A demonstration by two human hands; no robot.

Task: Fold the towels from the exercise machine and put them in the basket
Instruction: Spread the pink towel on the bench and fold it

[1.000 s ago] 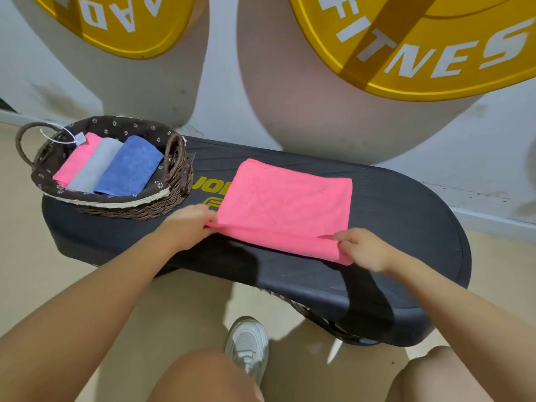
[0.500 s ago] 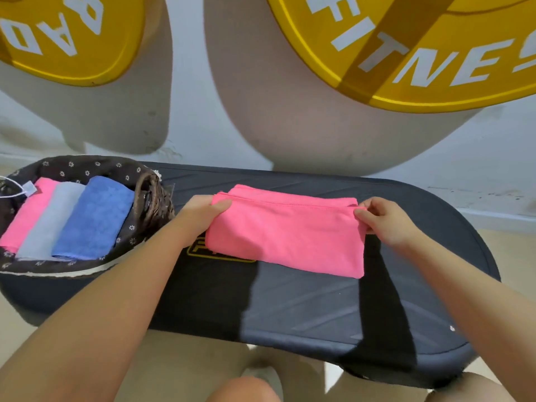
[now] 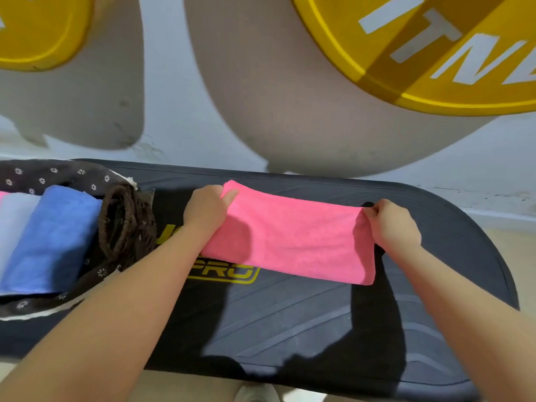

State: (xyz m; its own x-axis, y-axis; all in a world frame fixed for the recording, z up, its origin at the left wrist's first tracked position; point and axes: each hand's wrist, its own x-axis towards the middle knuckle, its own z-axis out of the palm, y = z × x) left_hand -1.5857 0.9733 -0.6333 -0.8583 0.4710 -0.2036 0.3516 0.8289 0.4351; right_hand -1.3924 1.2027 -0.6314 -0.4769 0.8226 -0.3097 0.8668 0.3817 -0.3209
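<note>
A bright pink microfibre towel (image 3: 293, 236), folded into a long flat band, lies across the middle of the black rubber-topped bench (image 3: 304, 320) of the exercise machine, its long edges running from about 10 o'clock to 4 o'clock. The left hand (image 3: 207, 210) pinches the towel's far left corner, thumb on top of the cloth and the other fingers curled beneath it. The right hand (image 3: 393, 224) pinches the far right corner between thumb and curled fingers, with that end of the towel raised slightly off the bench. Yellow lettering (image 3: 229, 271) printed on the bench shows just below the towel's near left edge, partly covered by the left forearm. At 9 o'clock from the towel, on the left end of the bench, stands a dark brown wicker basket (image 3: 121, 221) with a flower-dotted brown fabric lining; its looped handle is just beside the left wrist. Inside it lie a folded blue towel (image 3: 49, 239), a folded pale grey towel (image 3: 14, 216) touching it on the left, and a sliver of pink cloth at the frame's edge. At 12 o'clock, against the pale wall, hang two large yellow weight plates (image 3: 435, 53) with white letters.
</note>
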